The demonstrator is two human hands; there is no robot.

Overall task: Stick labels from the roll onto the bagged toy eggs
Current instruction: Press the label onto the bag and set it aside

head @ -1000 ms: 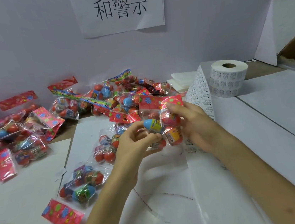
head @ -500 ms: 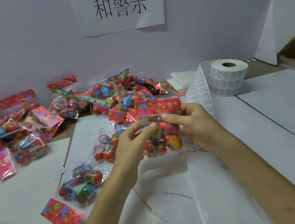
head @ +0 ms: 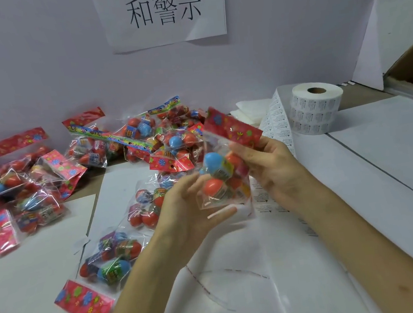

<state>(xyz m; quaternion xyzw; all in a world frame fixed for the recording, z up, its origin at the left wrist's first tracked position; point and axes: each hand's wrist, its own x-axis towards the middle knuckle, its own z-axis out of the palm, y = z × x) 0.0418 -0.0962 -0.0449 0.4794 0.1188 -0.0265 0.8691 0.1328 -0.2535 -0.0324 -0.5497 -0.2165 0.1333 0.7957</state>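
Though gripped by the right hand (head: pixel 272 174), fingers curled round the far side of the bag of toy eggs (head: pixel 225 177), might slip: slick clear film, loose eggs shifting inside, red header card (head: pixel 233 127) tipped toward the upper right. Could also take a label crooked or creased over the lumpy eggs if pressed without firm backing. Open and blurred, the left hand (head: pixel 191 210), fingers spread just under and left of the bag's lower corner; touching or not, cannot tell. Held up off the tabletop (head: pixel 370 162), between both hands, in front of the heap of bagged eggs (head: pixel 147 148). Behind and to the right, the label roll (head: pixel 318 108), its strip of labels (head: pixel 278 126) trailing down behind the right hand.
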